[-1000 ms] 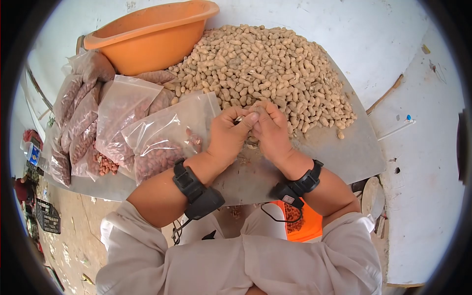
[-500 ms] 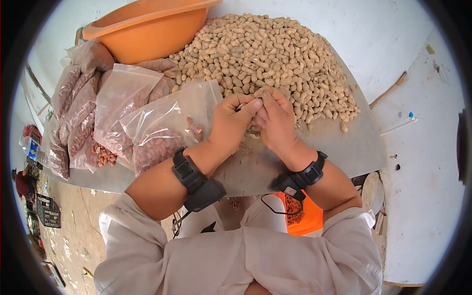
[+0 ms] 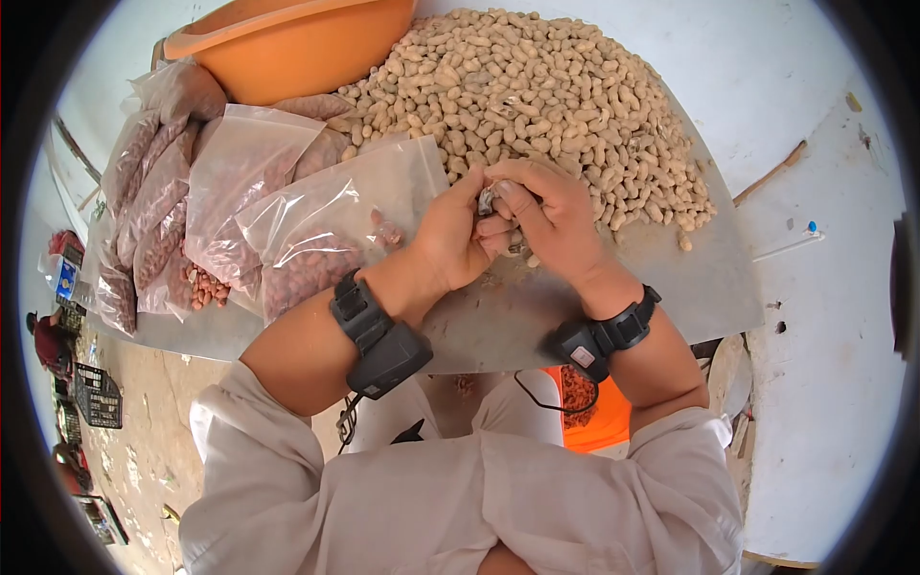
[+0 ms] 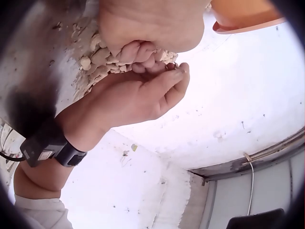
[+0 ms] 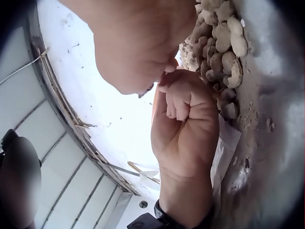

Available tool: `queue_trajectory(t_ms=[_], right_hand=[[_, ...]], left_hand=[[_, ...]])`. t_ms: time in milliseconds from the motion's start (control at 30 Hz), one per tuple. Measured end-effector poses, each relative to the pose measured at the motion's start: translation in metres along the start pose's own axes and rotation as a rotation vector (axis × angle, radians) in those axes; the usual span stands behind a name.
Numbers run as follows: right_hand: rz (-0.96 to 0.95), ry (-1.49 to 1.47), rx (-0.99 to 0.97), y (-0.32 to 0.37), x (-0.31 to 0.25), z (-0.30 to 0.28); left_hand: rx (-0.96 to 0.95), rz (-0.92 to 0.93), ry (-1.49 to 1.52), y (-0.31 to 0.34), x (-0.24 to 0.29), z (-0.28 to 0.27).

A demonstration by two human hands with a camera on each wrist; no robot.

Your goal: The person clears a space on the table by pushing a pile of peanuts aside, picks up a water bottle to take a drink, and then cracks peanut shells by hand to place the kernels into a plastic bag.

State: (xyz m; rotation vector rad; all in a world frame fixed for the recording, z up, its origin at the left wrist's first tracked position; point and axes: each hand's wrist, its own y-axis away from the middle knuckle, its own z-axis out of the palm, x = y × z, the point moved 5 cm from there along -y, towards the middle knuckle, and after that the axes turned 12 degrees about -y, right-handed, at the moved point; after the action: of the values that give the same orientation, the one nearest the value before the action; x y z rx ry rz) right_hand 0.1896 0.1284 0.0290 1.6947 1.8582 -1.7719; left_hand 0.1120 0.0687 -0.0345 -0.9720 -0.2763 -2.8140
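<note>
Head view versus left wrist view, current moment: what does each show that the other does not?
Only the head view: clear bags of reddish kernels, a black crate on the floor and a bright orange container below the table edge.

Only the left wrist view: a pale cord hanging against a panelled wall.

Both: the left hand, the right hand, unshelled peanuts and the orange basin.

Left forearm (image 3: 307,350) angled toward 2 o'clock, right forearm (image 3: 661,369) toward 11 o'clock, hands nearly together, left hand (image 3: 448,240) palm partly upturned with fingers (image 5: 178,102) curled inward, right hand (image 3: 556,220) pinching with bent thumb (image 3: 527,206).
</note>
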Motion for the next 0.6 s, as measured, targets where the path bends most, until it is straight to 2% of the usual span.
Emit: queue_trajectory(t_ms=[233,467,600], right_hand=[[-0.051,0.114,-0.017,-0.0013,0.0017,-0.0004],[0.003,0.091,0.020,0.0007,-0.0003,-0.0020],[0.172,0.035,0.026,0.0008,0.0012,-0.0034]], left_hand=[[0.030,0.003,-0.009,-0.0004,0.0004,-0.0011],[-0.019,0.002,-0.045,-0.0017,-0.0001,-0.0035],[0.030,-0.015,-0.020,-0.0001,0.0017,-0.0023]])
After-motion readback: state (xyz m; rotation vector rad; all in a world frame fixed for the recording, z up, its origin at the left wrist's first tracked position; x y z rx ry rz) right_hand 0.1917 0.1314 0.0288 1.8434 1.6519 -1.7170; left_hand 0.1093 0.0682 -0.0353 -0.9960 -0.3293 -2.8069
